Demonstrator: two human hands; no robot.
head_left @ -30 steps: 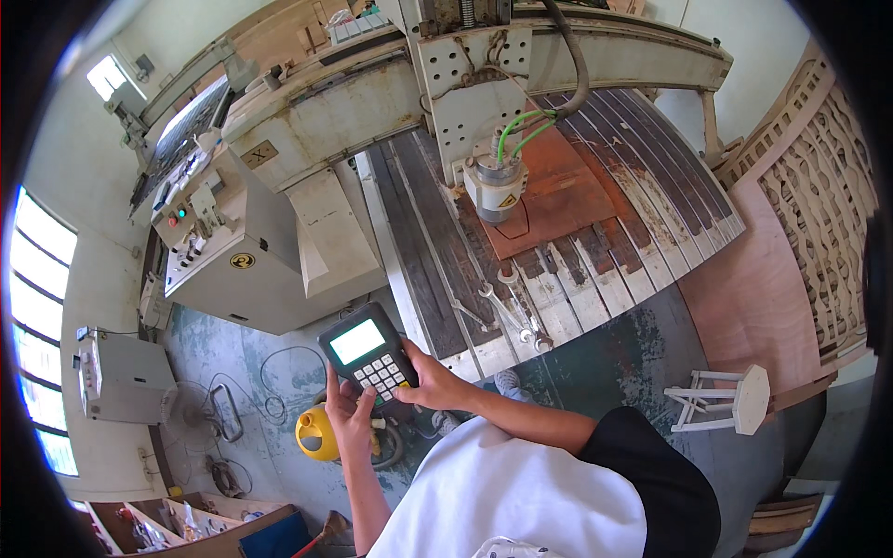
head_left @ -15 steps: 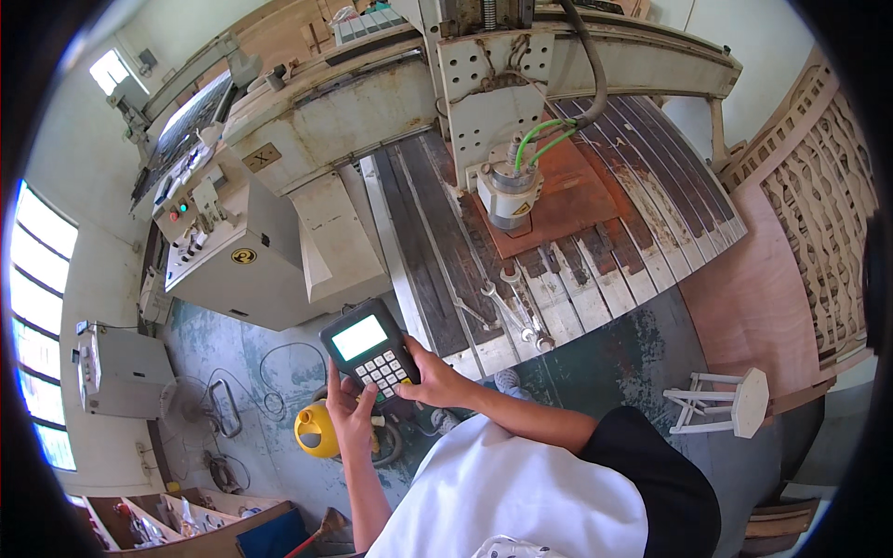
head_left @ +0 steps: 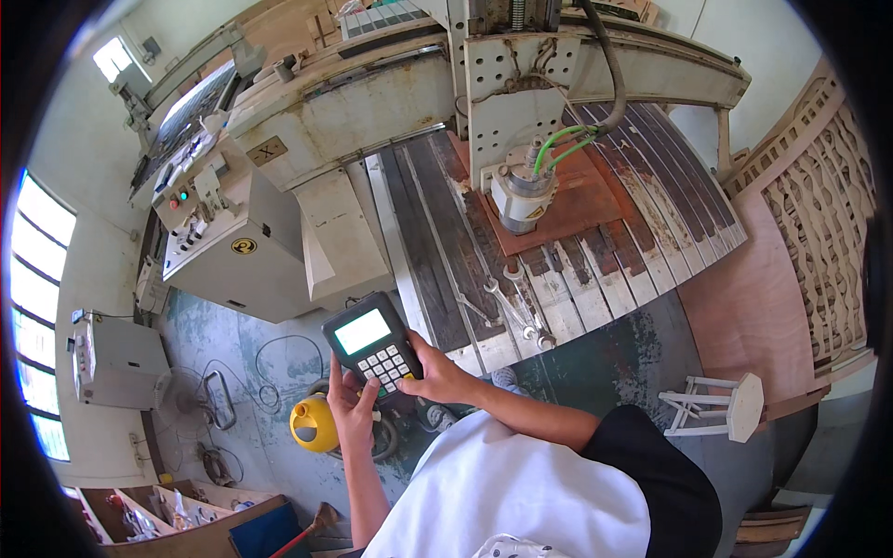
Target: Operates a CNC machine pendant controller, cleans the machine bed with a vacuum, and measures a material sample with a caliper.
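Note:
Between my two hands is a black handheld controller [head_left: 381, 349] with a lit screen and pale keys. My left hand [head_left: 353, 409] supports its lower left side, thumb at the bottom keys. My right hand [head_left: 435, 372] grips the right side, and its thumb lies over the lower right keys. Beyond, a CNC router's spindle [head_left: 523, 197] with green hoses stands over a reddish-brown board [head_left: 581, 200]. The board lies on the slotted machine bed [head_left: 437, 232]. Several metal wrenches [head_left: 513, 309] lie at the bed's near edge. Whether the spindle touches the board cannot be seen.
A grey control cabinet [head_left: 237, 246] with knobs and buttons stands left of the bed. On the floor are a yellow rounded container [head_left: 314, 424], loose cables and a fan [head_left: 181, 400]. To the right are a white stool [head_left: 721, 409] and carved wooden panels [head_left: 809, 205].
The spindle and its carriage have shifted slightly right along the gantry. My hands keep hold of the controller, with little movement. The whole view has shifted a little.

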